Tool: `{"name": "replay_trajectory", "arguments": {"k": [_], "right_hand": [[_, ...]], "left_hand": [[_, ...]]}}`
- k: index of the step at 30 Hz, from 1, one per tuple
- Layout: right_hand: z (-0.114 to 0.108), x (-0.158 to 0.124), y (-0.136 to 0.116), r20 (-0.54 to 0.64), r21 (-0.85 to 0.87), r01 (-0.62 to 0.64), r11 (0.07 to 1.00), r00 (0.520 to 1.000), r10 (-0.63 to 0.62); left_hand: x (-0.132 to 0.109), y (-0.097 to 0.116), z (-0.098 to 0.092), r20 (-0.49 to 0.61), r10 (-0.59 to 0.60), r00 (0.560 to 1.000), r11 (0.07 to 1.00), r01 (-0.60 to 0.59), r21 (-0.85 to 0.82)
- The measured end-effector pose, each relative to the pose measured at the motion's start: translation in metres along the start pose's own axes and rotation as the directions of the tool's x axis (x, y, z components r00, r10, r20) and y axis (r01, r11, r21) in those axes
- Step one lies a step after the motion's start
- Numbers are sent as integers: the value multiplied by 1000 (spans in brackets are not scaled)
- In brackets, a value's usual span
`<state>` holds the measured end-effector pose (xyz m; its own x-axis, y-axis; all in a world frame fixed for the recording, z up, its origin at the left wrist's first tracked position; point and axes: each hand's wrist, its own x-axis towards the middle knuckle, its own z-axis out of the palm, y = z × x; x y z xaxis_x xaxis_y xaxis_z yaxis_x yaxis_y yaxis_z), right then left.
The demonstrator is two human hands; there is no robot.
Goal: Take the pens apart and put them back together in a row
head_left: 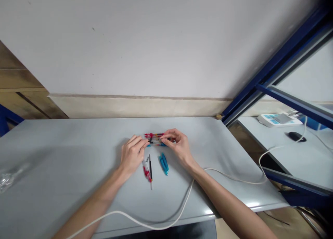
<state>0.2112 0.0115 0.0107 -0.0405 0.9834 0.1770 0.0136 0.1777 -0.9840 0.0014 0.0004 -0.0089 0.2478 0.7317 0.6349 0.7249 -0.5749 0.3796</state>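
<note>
My left hand (132,153) and my right hand (179,146) face each other over a row of pens (153,135) lying crosswise on the table. The row shows red, black, clear and blue parts. Closed left fingers pinch the left end of a pen with black parts, while my right thumb and fingers close around its right side. My fingers hide parts of the row. Nearer to me are a clear-and-red pen part (146,171), a dark ink refill (150,167), a small spring-like piece (147,159) and turquoise pen parts (163,163).
A white cable (182,211) crosses the grey table (65,169) beneath my right forearm. Crumpled clear plastic (7,181) lies at the far left. Past the blue frame (275,51) on the right, another table holds a black mouse (296,136) and a white device (278,120).
</note>
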Motion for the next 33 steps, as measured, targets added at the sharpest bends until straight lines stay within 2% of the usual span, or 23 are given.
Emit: {"name": "replay_trajectory", "arguments": {"k": [12,16,26,33], "right_hand": [[3,-1,2,-30,12,-8,1000,1000,9],[3,-2,1,-2,23,0,1000,1000,0],[5,-4,2,-17,-135,103,986,994,-106],[3,-3,1,-38,-140,77,987,996,-83]], "left_hand": [[0,-2,0,-10,52,999,998,-53,-22],[0,-3,1,-16,66,998,998,-67,-14],[0,-2,2,-14,75,997,997,-75,-4],[0,-2,2,-20,75,997,997,-76,-20]]}}
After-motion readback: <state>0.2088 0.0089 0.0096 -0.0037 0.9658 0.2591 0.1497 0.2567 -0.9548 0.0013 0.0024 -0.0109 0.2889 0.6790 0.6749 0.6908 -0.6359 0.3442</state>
